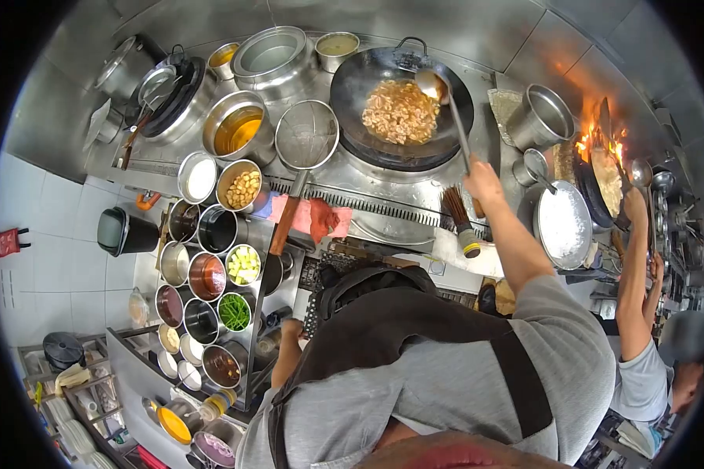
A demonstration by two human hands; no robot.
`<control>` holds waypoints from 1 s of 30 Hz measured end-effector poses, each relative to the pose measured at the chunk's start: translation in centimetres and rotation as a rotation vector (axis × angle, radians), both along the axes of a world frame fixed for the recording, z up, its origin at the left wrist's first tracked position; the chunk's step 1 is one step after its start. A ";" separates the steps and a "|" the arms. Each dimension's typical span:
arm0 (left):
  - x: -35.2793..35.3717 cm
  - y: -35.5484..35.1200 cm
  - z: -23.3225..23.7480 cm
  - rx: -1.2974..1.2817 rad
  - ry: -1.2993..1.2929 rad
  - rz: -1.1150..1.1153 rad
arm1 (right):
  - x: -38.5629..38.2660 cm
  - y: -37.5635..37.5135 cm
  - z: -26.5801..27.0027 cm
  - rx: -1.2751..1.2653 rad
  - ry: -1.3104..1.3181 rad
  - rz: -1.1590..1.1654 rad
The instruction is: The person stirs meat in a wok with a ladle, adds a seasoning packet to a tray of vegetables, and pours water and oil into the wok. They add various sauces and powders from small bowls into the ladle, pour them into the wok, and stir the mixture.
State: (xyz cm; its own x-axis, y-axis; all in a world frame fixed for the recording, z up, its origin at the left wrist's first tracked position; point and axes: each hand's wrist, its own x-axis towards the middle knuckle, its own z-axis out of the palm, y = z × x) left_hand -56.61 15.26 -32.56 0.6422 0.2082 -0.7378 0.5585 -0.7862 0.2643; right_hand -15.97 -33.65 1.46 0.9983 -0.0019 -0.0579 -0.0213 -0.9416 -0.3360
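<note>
Far left: black bin (127,232) on the white tiled floor, just beside the condiment counter. Counter is packed with steel pots; I can make out brown nut-like pieces (242,190), pale green cubes (243,264) and cut green stalks (234,311). Behind them on the range, a pot of amber liquid (238,129). Left hand (292,328) is low, near the counter's edge; fingers too small and partly hidden, can't tell if it grips anything. Strainer (307,133) lies mesh up on the range, wooden handle jutting over the front edge, pink cloth (335,222) beside it. Center: wok (350,94) on the burner, brownish chopped food (401,112) heaped inside. Ladle (459,129) has its bowl over the wok's right side, at the food's edge. Bristle brush (455,207) stands at the range front. Right hand (483,181) is closed around the ladle's handle. Further right: wide pan, whitish inside (563,225), then a co-worker's raised hand (635,207) by a second wok, flames (587,144) around it.
</note>
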 end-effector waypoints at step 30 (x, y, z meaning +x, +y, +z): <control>15.8 0.8 7.4 -0.253 -0.217 -0.165 | -2.7 13.0 1.2 1.798 0.309 -0.473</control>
State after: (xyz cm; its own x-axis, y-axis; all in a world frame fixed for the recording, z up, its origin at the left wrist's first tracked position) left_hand -40.84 16.03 -25.21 0.7989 -0.0824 -0.5959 0.3397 -0.7556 0.5600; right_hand -18.68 -20.64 2.62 0.8891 0.0221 -0.4572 -0.3835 0.5813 -0.7177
